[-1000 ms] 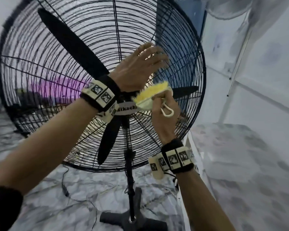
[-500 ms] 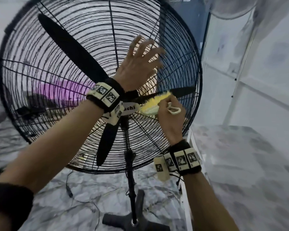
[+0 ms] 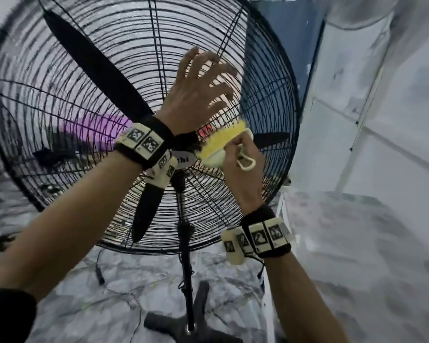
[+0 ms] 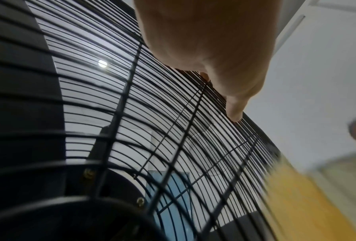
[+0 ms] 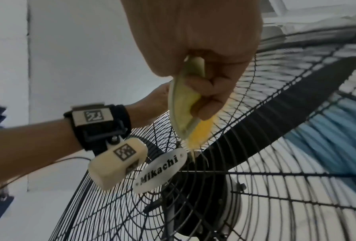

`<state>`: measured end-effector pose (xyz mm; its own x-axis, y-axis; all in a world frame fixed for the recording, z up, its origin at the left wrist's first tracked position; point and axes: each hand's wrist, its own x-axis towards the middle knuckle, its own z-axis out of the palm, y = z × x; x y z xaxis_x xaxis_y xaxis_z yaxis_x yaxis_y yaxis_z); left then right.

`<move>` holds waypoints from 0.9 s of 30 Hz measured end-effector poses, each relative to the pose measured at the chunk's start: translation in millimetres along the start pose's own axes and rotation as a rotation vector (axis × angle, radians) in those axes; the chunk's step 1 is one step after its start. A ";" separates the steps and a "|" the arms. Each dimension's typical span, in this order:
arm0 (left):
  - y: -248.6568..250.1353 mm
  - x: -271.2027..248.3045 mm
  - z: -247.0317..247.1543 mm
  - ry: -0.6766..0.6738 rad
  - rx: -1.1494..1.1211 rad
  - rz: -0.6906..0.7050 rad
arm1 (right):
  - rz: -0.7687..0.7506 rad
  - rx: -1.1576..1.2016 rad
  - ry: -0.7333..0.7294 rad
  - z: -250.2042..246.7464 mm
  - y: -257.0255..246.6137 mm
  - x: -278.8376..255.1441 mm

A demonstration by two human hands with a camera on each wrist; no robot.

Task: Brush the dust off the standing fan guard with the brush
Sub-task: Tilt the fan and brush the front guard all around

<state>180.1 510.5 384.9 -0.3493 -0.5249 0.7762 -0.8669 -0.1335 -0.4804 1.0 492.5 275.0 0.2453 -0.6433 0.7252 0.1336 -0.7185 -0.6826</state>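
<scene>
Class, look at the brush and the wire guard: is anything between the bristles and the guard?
Nothing visible. The right hand holds the brush with its yellow bristles against the guard beside the hub badge; the left hand rests higher up.

Marble-floored (image 3: 89, 288) room, white walls (image 3: 394, 100)

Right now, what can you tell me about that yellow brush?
The brush is small, with a pale cream plastic back, dense yellow bristles and a loop at its handle end. The right hand grips it, fingers curled round the back, bristles pressed against the black wire fan guard beside the white Mikachi badge.
</scene>
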 end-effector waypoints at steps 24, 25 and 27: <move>13.0 9.2 6.1 0.098 -0.021 -0.204 | -0.007 -0.083 -0.053 -32.7 21.8 13.4; 13.8 9.0 6.7 0.106 -0.021 -0.210 | -0.039 -0.068 -0.041 -35.0 20.1 15.9; 16.3 7.9 7.7 0.124 -0.020 -0.210 | -0.123 -0.035 0.000 -35.7 12.3 25.3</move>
<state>165.9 497.7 380.0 -0.2006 -0.3798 0.9031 -0.9316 -0.2114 -0.2958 -25.4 458.0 288.2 0.2287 -0.5497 0.8035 0.1294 -0.8009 -0.5847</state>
